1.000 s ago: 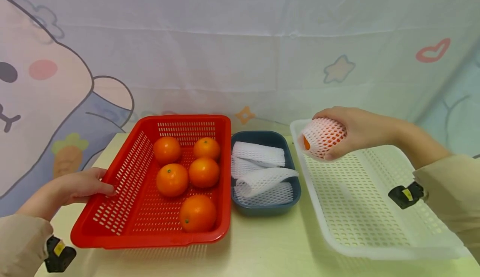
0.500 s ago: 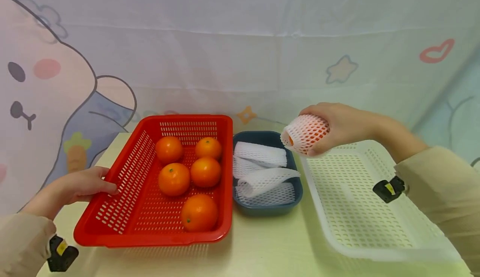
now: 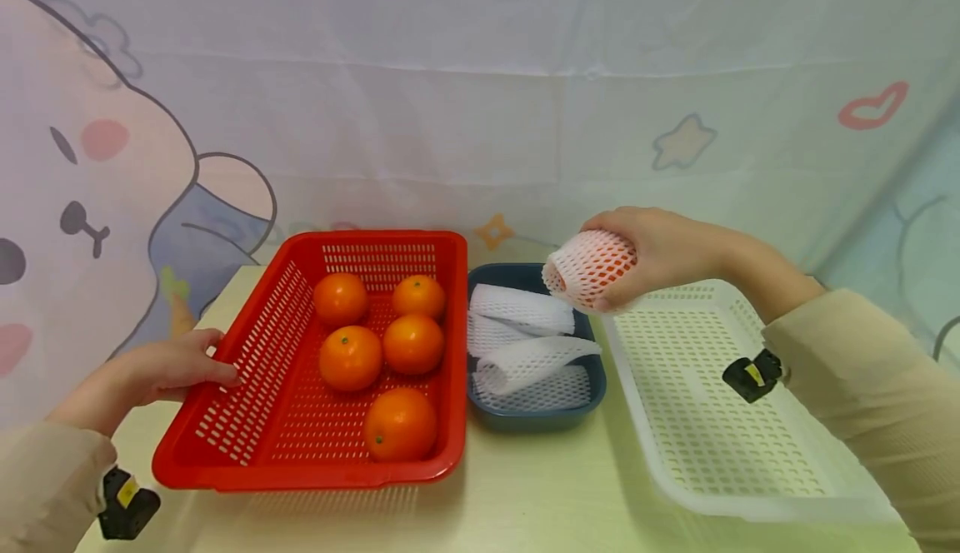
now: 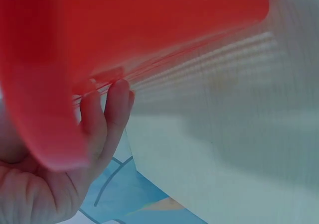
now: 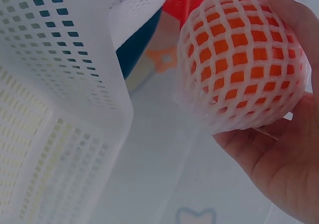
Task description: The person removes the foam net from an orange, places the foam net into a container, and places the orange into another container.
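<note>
My right hand holds an orange in a white foam net sleeve, raised above the gap between the blue bin and the white basket. In the right wrist view, orange skin shows through the mesh of the sleeved orange, with thumb and fingers around it. My left hand grips the left rim of the red basket, thumb over the inside. Seen from the left wrist, its fingers reach under the red basket. Several bare oranges lie inside that basket.
Between the two baskets stands a blue bin with several flat foam net sleeves in it. A white basket stands at the right. A printed cloth hangs behind the pale table.
My right hand has carried the sleeved orange left, from over the white basket towards the blue bin. The left hand keeps its grip on the red basket, and the head view has shifted slightly.
</note>
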Demonstrator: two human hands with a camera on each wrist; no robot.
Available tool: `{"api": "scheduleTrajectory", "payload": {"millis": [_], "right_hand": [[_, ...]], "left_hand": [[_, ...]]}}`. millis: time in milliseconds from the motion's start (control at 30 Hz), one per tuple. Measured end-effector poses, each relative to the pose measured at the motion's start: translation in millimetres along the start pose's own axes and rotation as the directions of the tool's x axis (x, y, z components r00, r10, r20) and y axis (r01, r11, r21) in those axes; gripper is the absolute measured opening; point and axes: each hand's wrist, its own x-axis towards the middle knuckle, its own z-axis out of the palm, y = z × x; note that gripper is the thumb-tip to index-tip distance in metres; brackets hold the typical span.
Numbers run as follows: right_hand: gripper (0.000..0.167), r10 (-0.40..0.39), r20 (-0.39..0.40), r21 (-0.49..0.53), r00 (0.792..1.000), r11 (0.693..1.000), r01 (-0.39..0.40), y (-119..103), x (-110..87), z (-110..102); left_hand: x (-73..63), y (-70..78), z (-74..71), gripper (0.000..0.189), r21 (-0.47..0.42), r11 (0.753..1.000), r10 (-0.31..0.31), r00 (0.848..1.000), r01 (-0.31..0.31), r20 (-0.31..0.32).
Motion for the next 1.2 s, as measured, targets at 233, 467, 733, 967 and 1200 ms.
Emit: {"api": "scheduleTrajectory", "payload": {"millis": [233,467,733,967,1200], "right_hand": [[0.064,0.007,0.016,0.006,1.000,1.000,-0.007,-2.7,6.0,1.7],[0.064,0.002,0.019,0.008,1.000,1.000,-0.002,-2.7,8.0,1.8],[0.064,0.007,0.015,0.009,1.000,1.000,-0.007,-2.2,8.7,0.4],[0.063,0.008,0.016,0.013,1.000,1.000,-0.008,-2.1,12.3,0.6],[0.064,0.007,0.012,0.000,1.000,1.000,-0.007,-4.1,14.8,0.3]], "left_hand": [[-3.7,12.1,-1.1,0.052,0.116,0.993,0.002,0.997,0.007,-0.074],[-8.3,44.5,0.3,0.067,0.262,0.963,0.115,0.973,-0.060,-0.199],[2.4,101.4,14.4,0.053,0.257,0.948,0.249,0.941,-0.189,-0.227],[12.9,158.3,43.3,0.044,0.122,0.935,0.352,0.911,-0.333,-0.212],[23.3,197.1,80.5,0.027,0.087,0.901,0.434,0.888,-0.426,-0.152]]}}
